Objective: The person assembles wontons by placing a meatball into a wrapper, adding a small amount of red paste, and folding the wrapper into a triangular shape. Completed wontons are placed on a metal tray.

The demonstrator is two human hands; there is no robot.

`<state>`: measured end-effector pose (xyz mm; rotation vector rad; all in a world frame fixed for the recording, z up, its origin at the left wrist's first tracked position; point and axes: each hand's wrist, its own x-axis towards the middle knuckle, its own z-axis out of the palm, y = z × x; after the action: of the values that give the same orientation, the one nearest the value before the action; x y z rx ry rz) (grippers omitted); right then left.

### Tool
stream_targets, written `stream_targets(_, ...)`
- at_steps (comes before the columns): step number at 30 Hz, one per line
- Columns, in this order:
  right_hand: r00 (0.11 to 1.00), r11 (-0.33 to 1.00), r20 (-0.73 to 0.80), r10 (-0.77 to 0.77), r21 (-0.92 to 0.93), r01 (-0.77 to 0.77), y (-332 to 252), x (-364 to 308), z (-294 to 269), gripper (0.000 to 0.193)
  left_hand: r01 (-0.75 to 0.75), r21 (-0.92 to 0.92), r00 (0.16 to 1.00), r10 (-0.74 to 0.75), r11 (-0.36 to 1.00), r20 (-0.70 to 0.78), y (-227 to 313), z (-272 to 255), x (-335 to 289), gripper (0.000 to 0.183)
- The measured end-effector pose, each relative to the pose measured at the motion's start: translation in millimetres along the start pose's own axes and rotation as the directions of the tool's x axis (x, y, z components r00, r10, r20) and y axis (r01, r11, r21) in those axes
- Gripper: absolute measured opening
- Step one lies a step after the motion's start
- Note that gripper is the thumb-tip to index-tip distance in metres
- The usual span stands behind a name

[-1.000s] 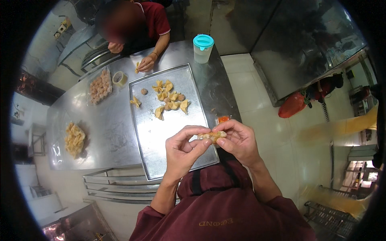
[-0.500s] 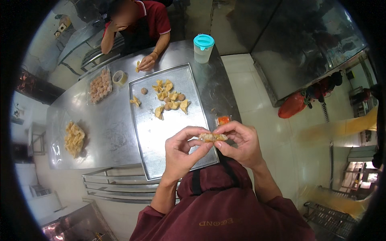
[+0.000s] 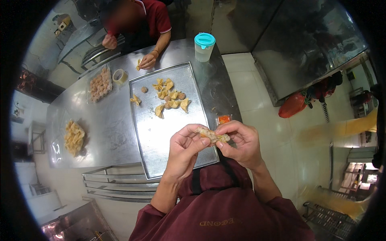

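Over the near right corner of the metal tray point(image 3: 159, 152), a piece of dumpling with pale minced filling point(image 3: 209, 135) showing is held between both hands. My left hand point(image 3: 184, 152) pinches its left end with thumb and fingers. At the other end, the thumb and fingertips of my right hand point(image 3: 244, 146) close on it. Farther back on the tray lie several folded yellow dumplings point(image 3: 173, 95) and a few brownish balls point(image 3: 144, 89). A small clear packet with orange contents point(image 3: 223, 119) rests just beyond my right hand.
Across the steel table point(image 3: 108, 132), another person's hand point(image 3: 148, 61) holds a folded dumpling. A bag of round balls point(image 3: 100, 85) and a tape roll point(image 3: 120, 76) lie far left; a dumpling pile point(image 3: 74, 138) sits nearer. A jug with a turquoise lid point(image 3: 204, 47) stands back right.
The dumpling piece has turned and more of its pale filling shows toward my left hand, whose fingers have shifted. The other person's raised hand has come down from the head.
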<state>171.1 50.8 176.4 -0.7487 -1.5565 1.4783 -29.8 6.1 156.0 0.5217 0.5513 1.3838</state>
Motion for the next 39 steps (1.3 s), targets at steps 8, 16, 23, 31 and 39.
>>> stream_targets(8, 0.99, 0.967, -0.018, -0.139, -0.219, 0.132, 3.6, 1.0, -1.7, 0.03, 0.04, -0.144, 0.996, -0.05, 0.989, -0.067, -3.2, 3.1, 1.9, 0.027)
stream_targets(16, 0.975, 0.948, -0.1, -0.201, -0.272, 0.167, 4.2, 1.2, 4.8, 0.034, -0.007, -0.16, 0.991, -0.015, 0.987, -0.136, -2.2, 7.3, 3.1, 0.031)
stream_targets(23, 0.984, 0.957, -0.161, -0.078, -0.29, 0.028, 1.4, -0.5, 6.0, 0.035, -0.043, -0.074, 0.991, 0.034, 0.996, -0.128, 0.5, 10.4, 2.4, 0.034)
stream_targets(31, 0.958, 0.96, -0.255, -0.133, -0.274, 0.061, 5.1, 3.7, 9.5, 0.032, -0.057, -0.098, 0.994, 0.047, 0.994, -0.099, 1.1, 11.4, 3.0, 0.033)
stream_targets(39, 0.982, 0.947, -0.134, -0.134, -0.308, 0.087, 5.1, 5.7, 4.7, 0.031, -0.064, -0.103, 0.994, 0.054, 0.993, -0.09, 2.3, 8.6, 3.9, 0.032)
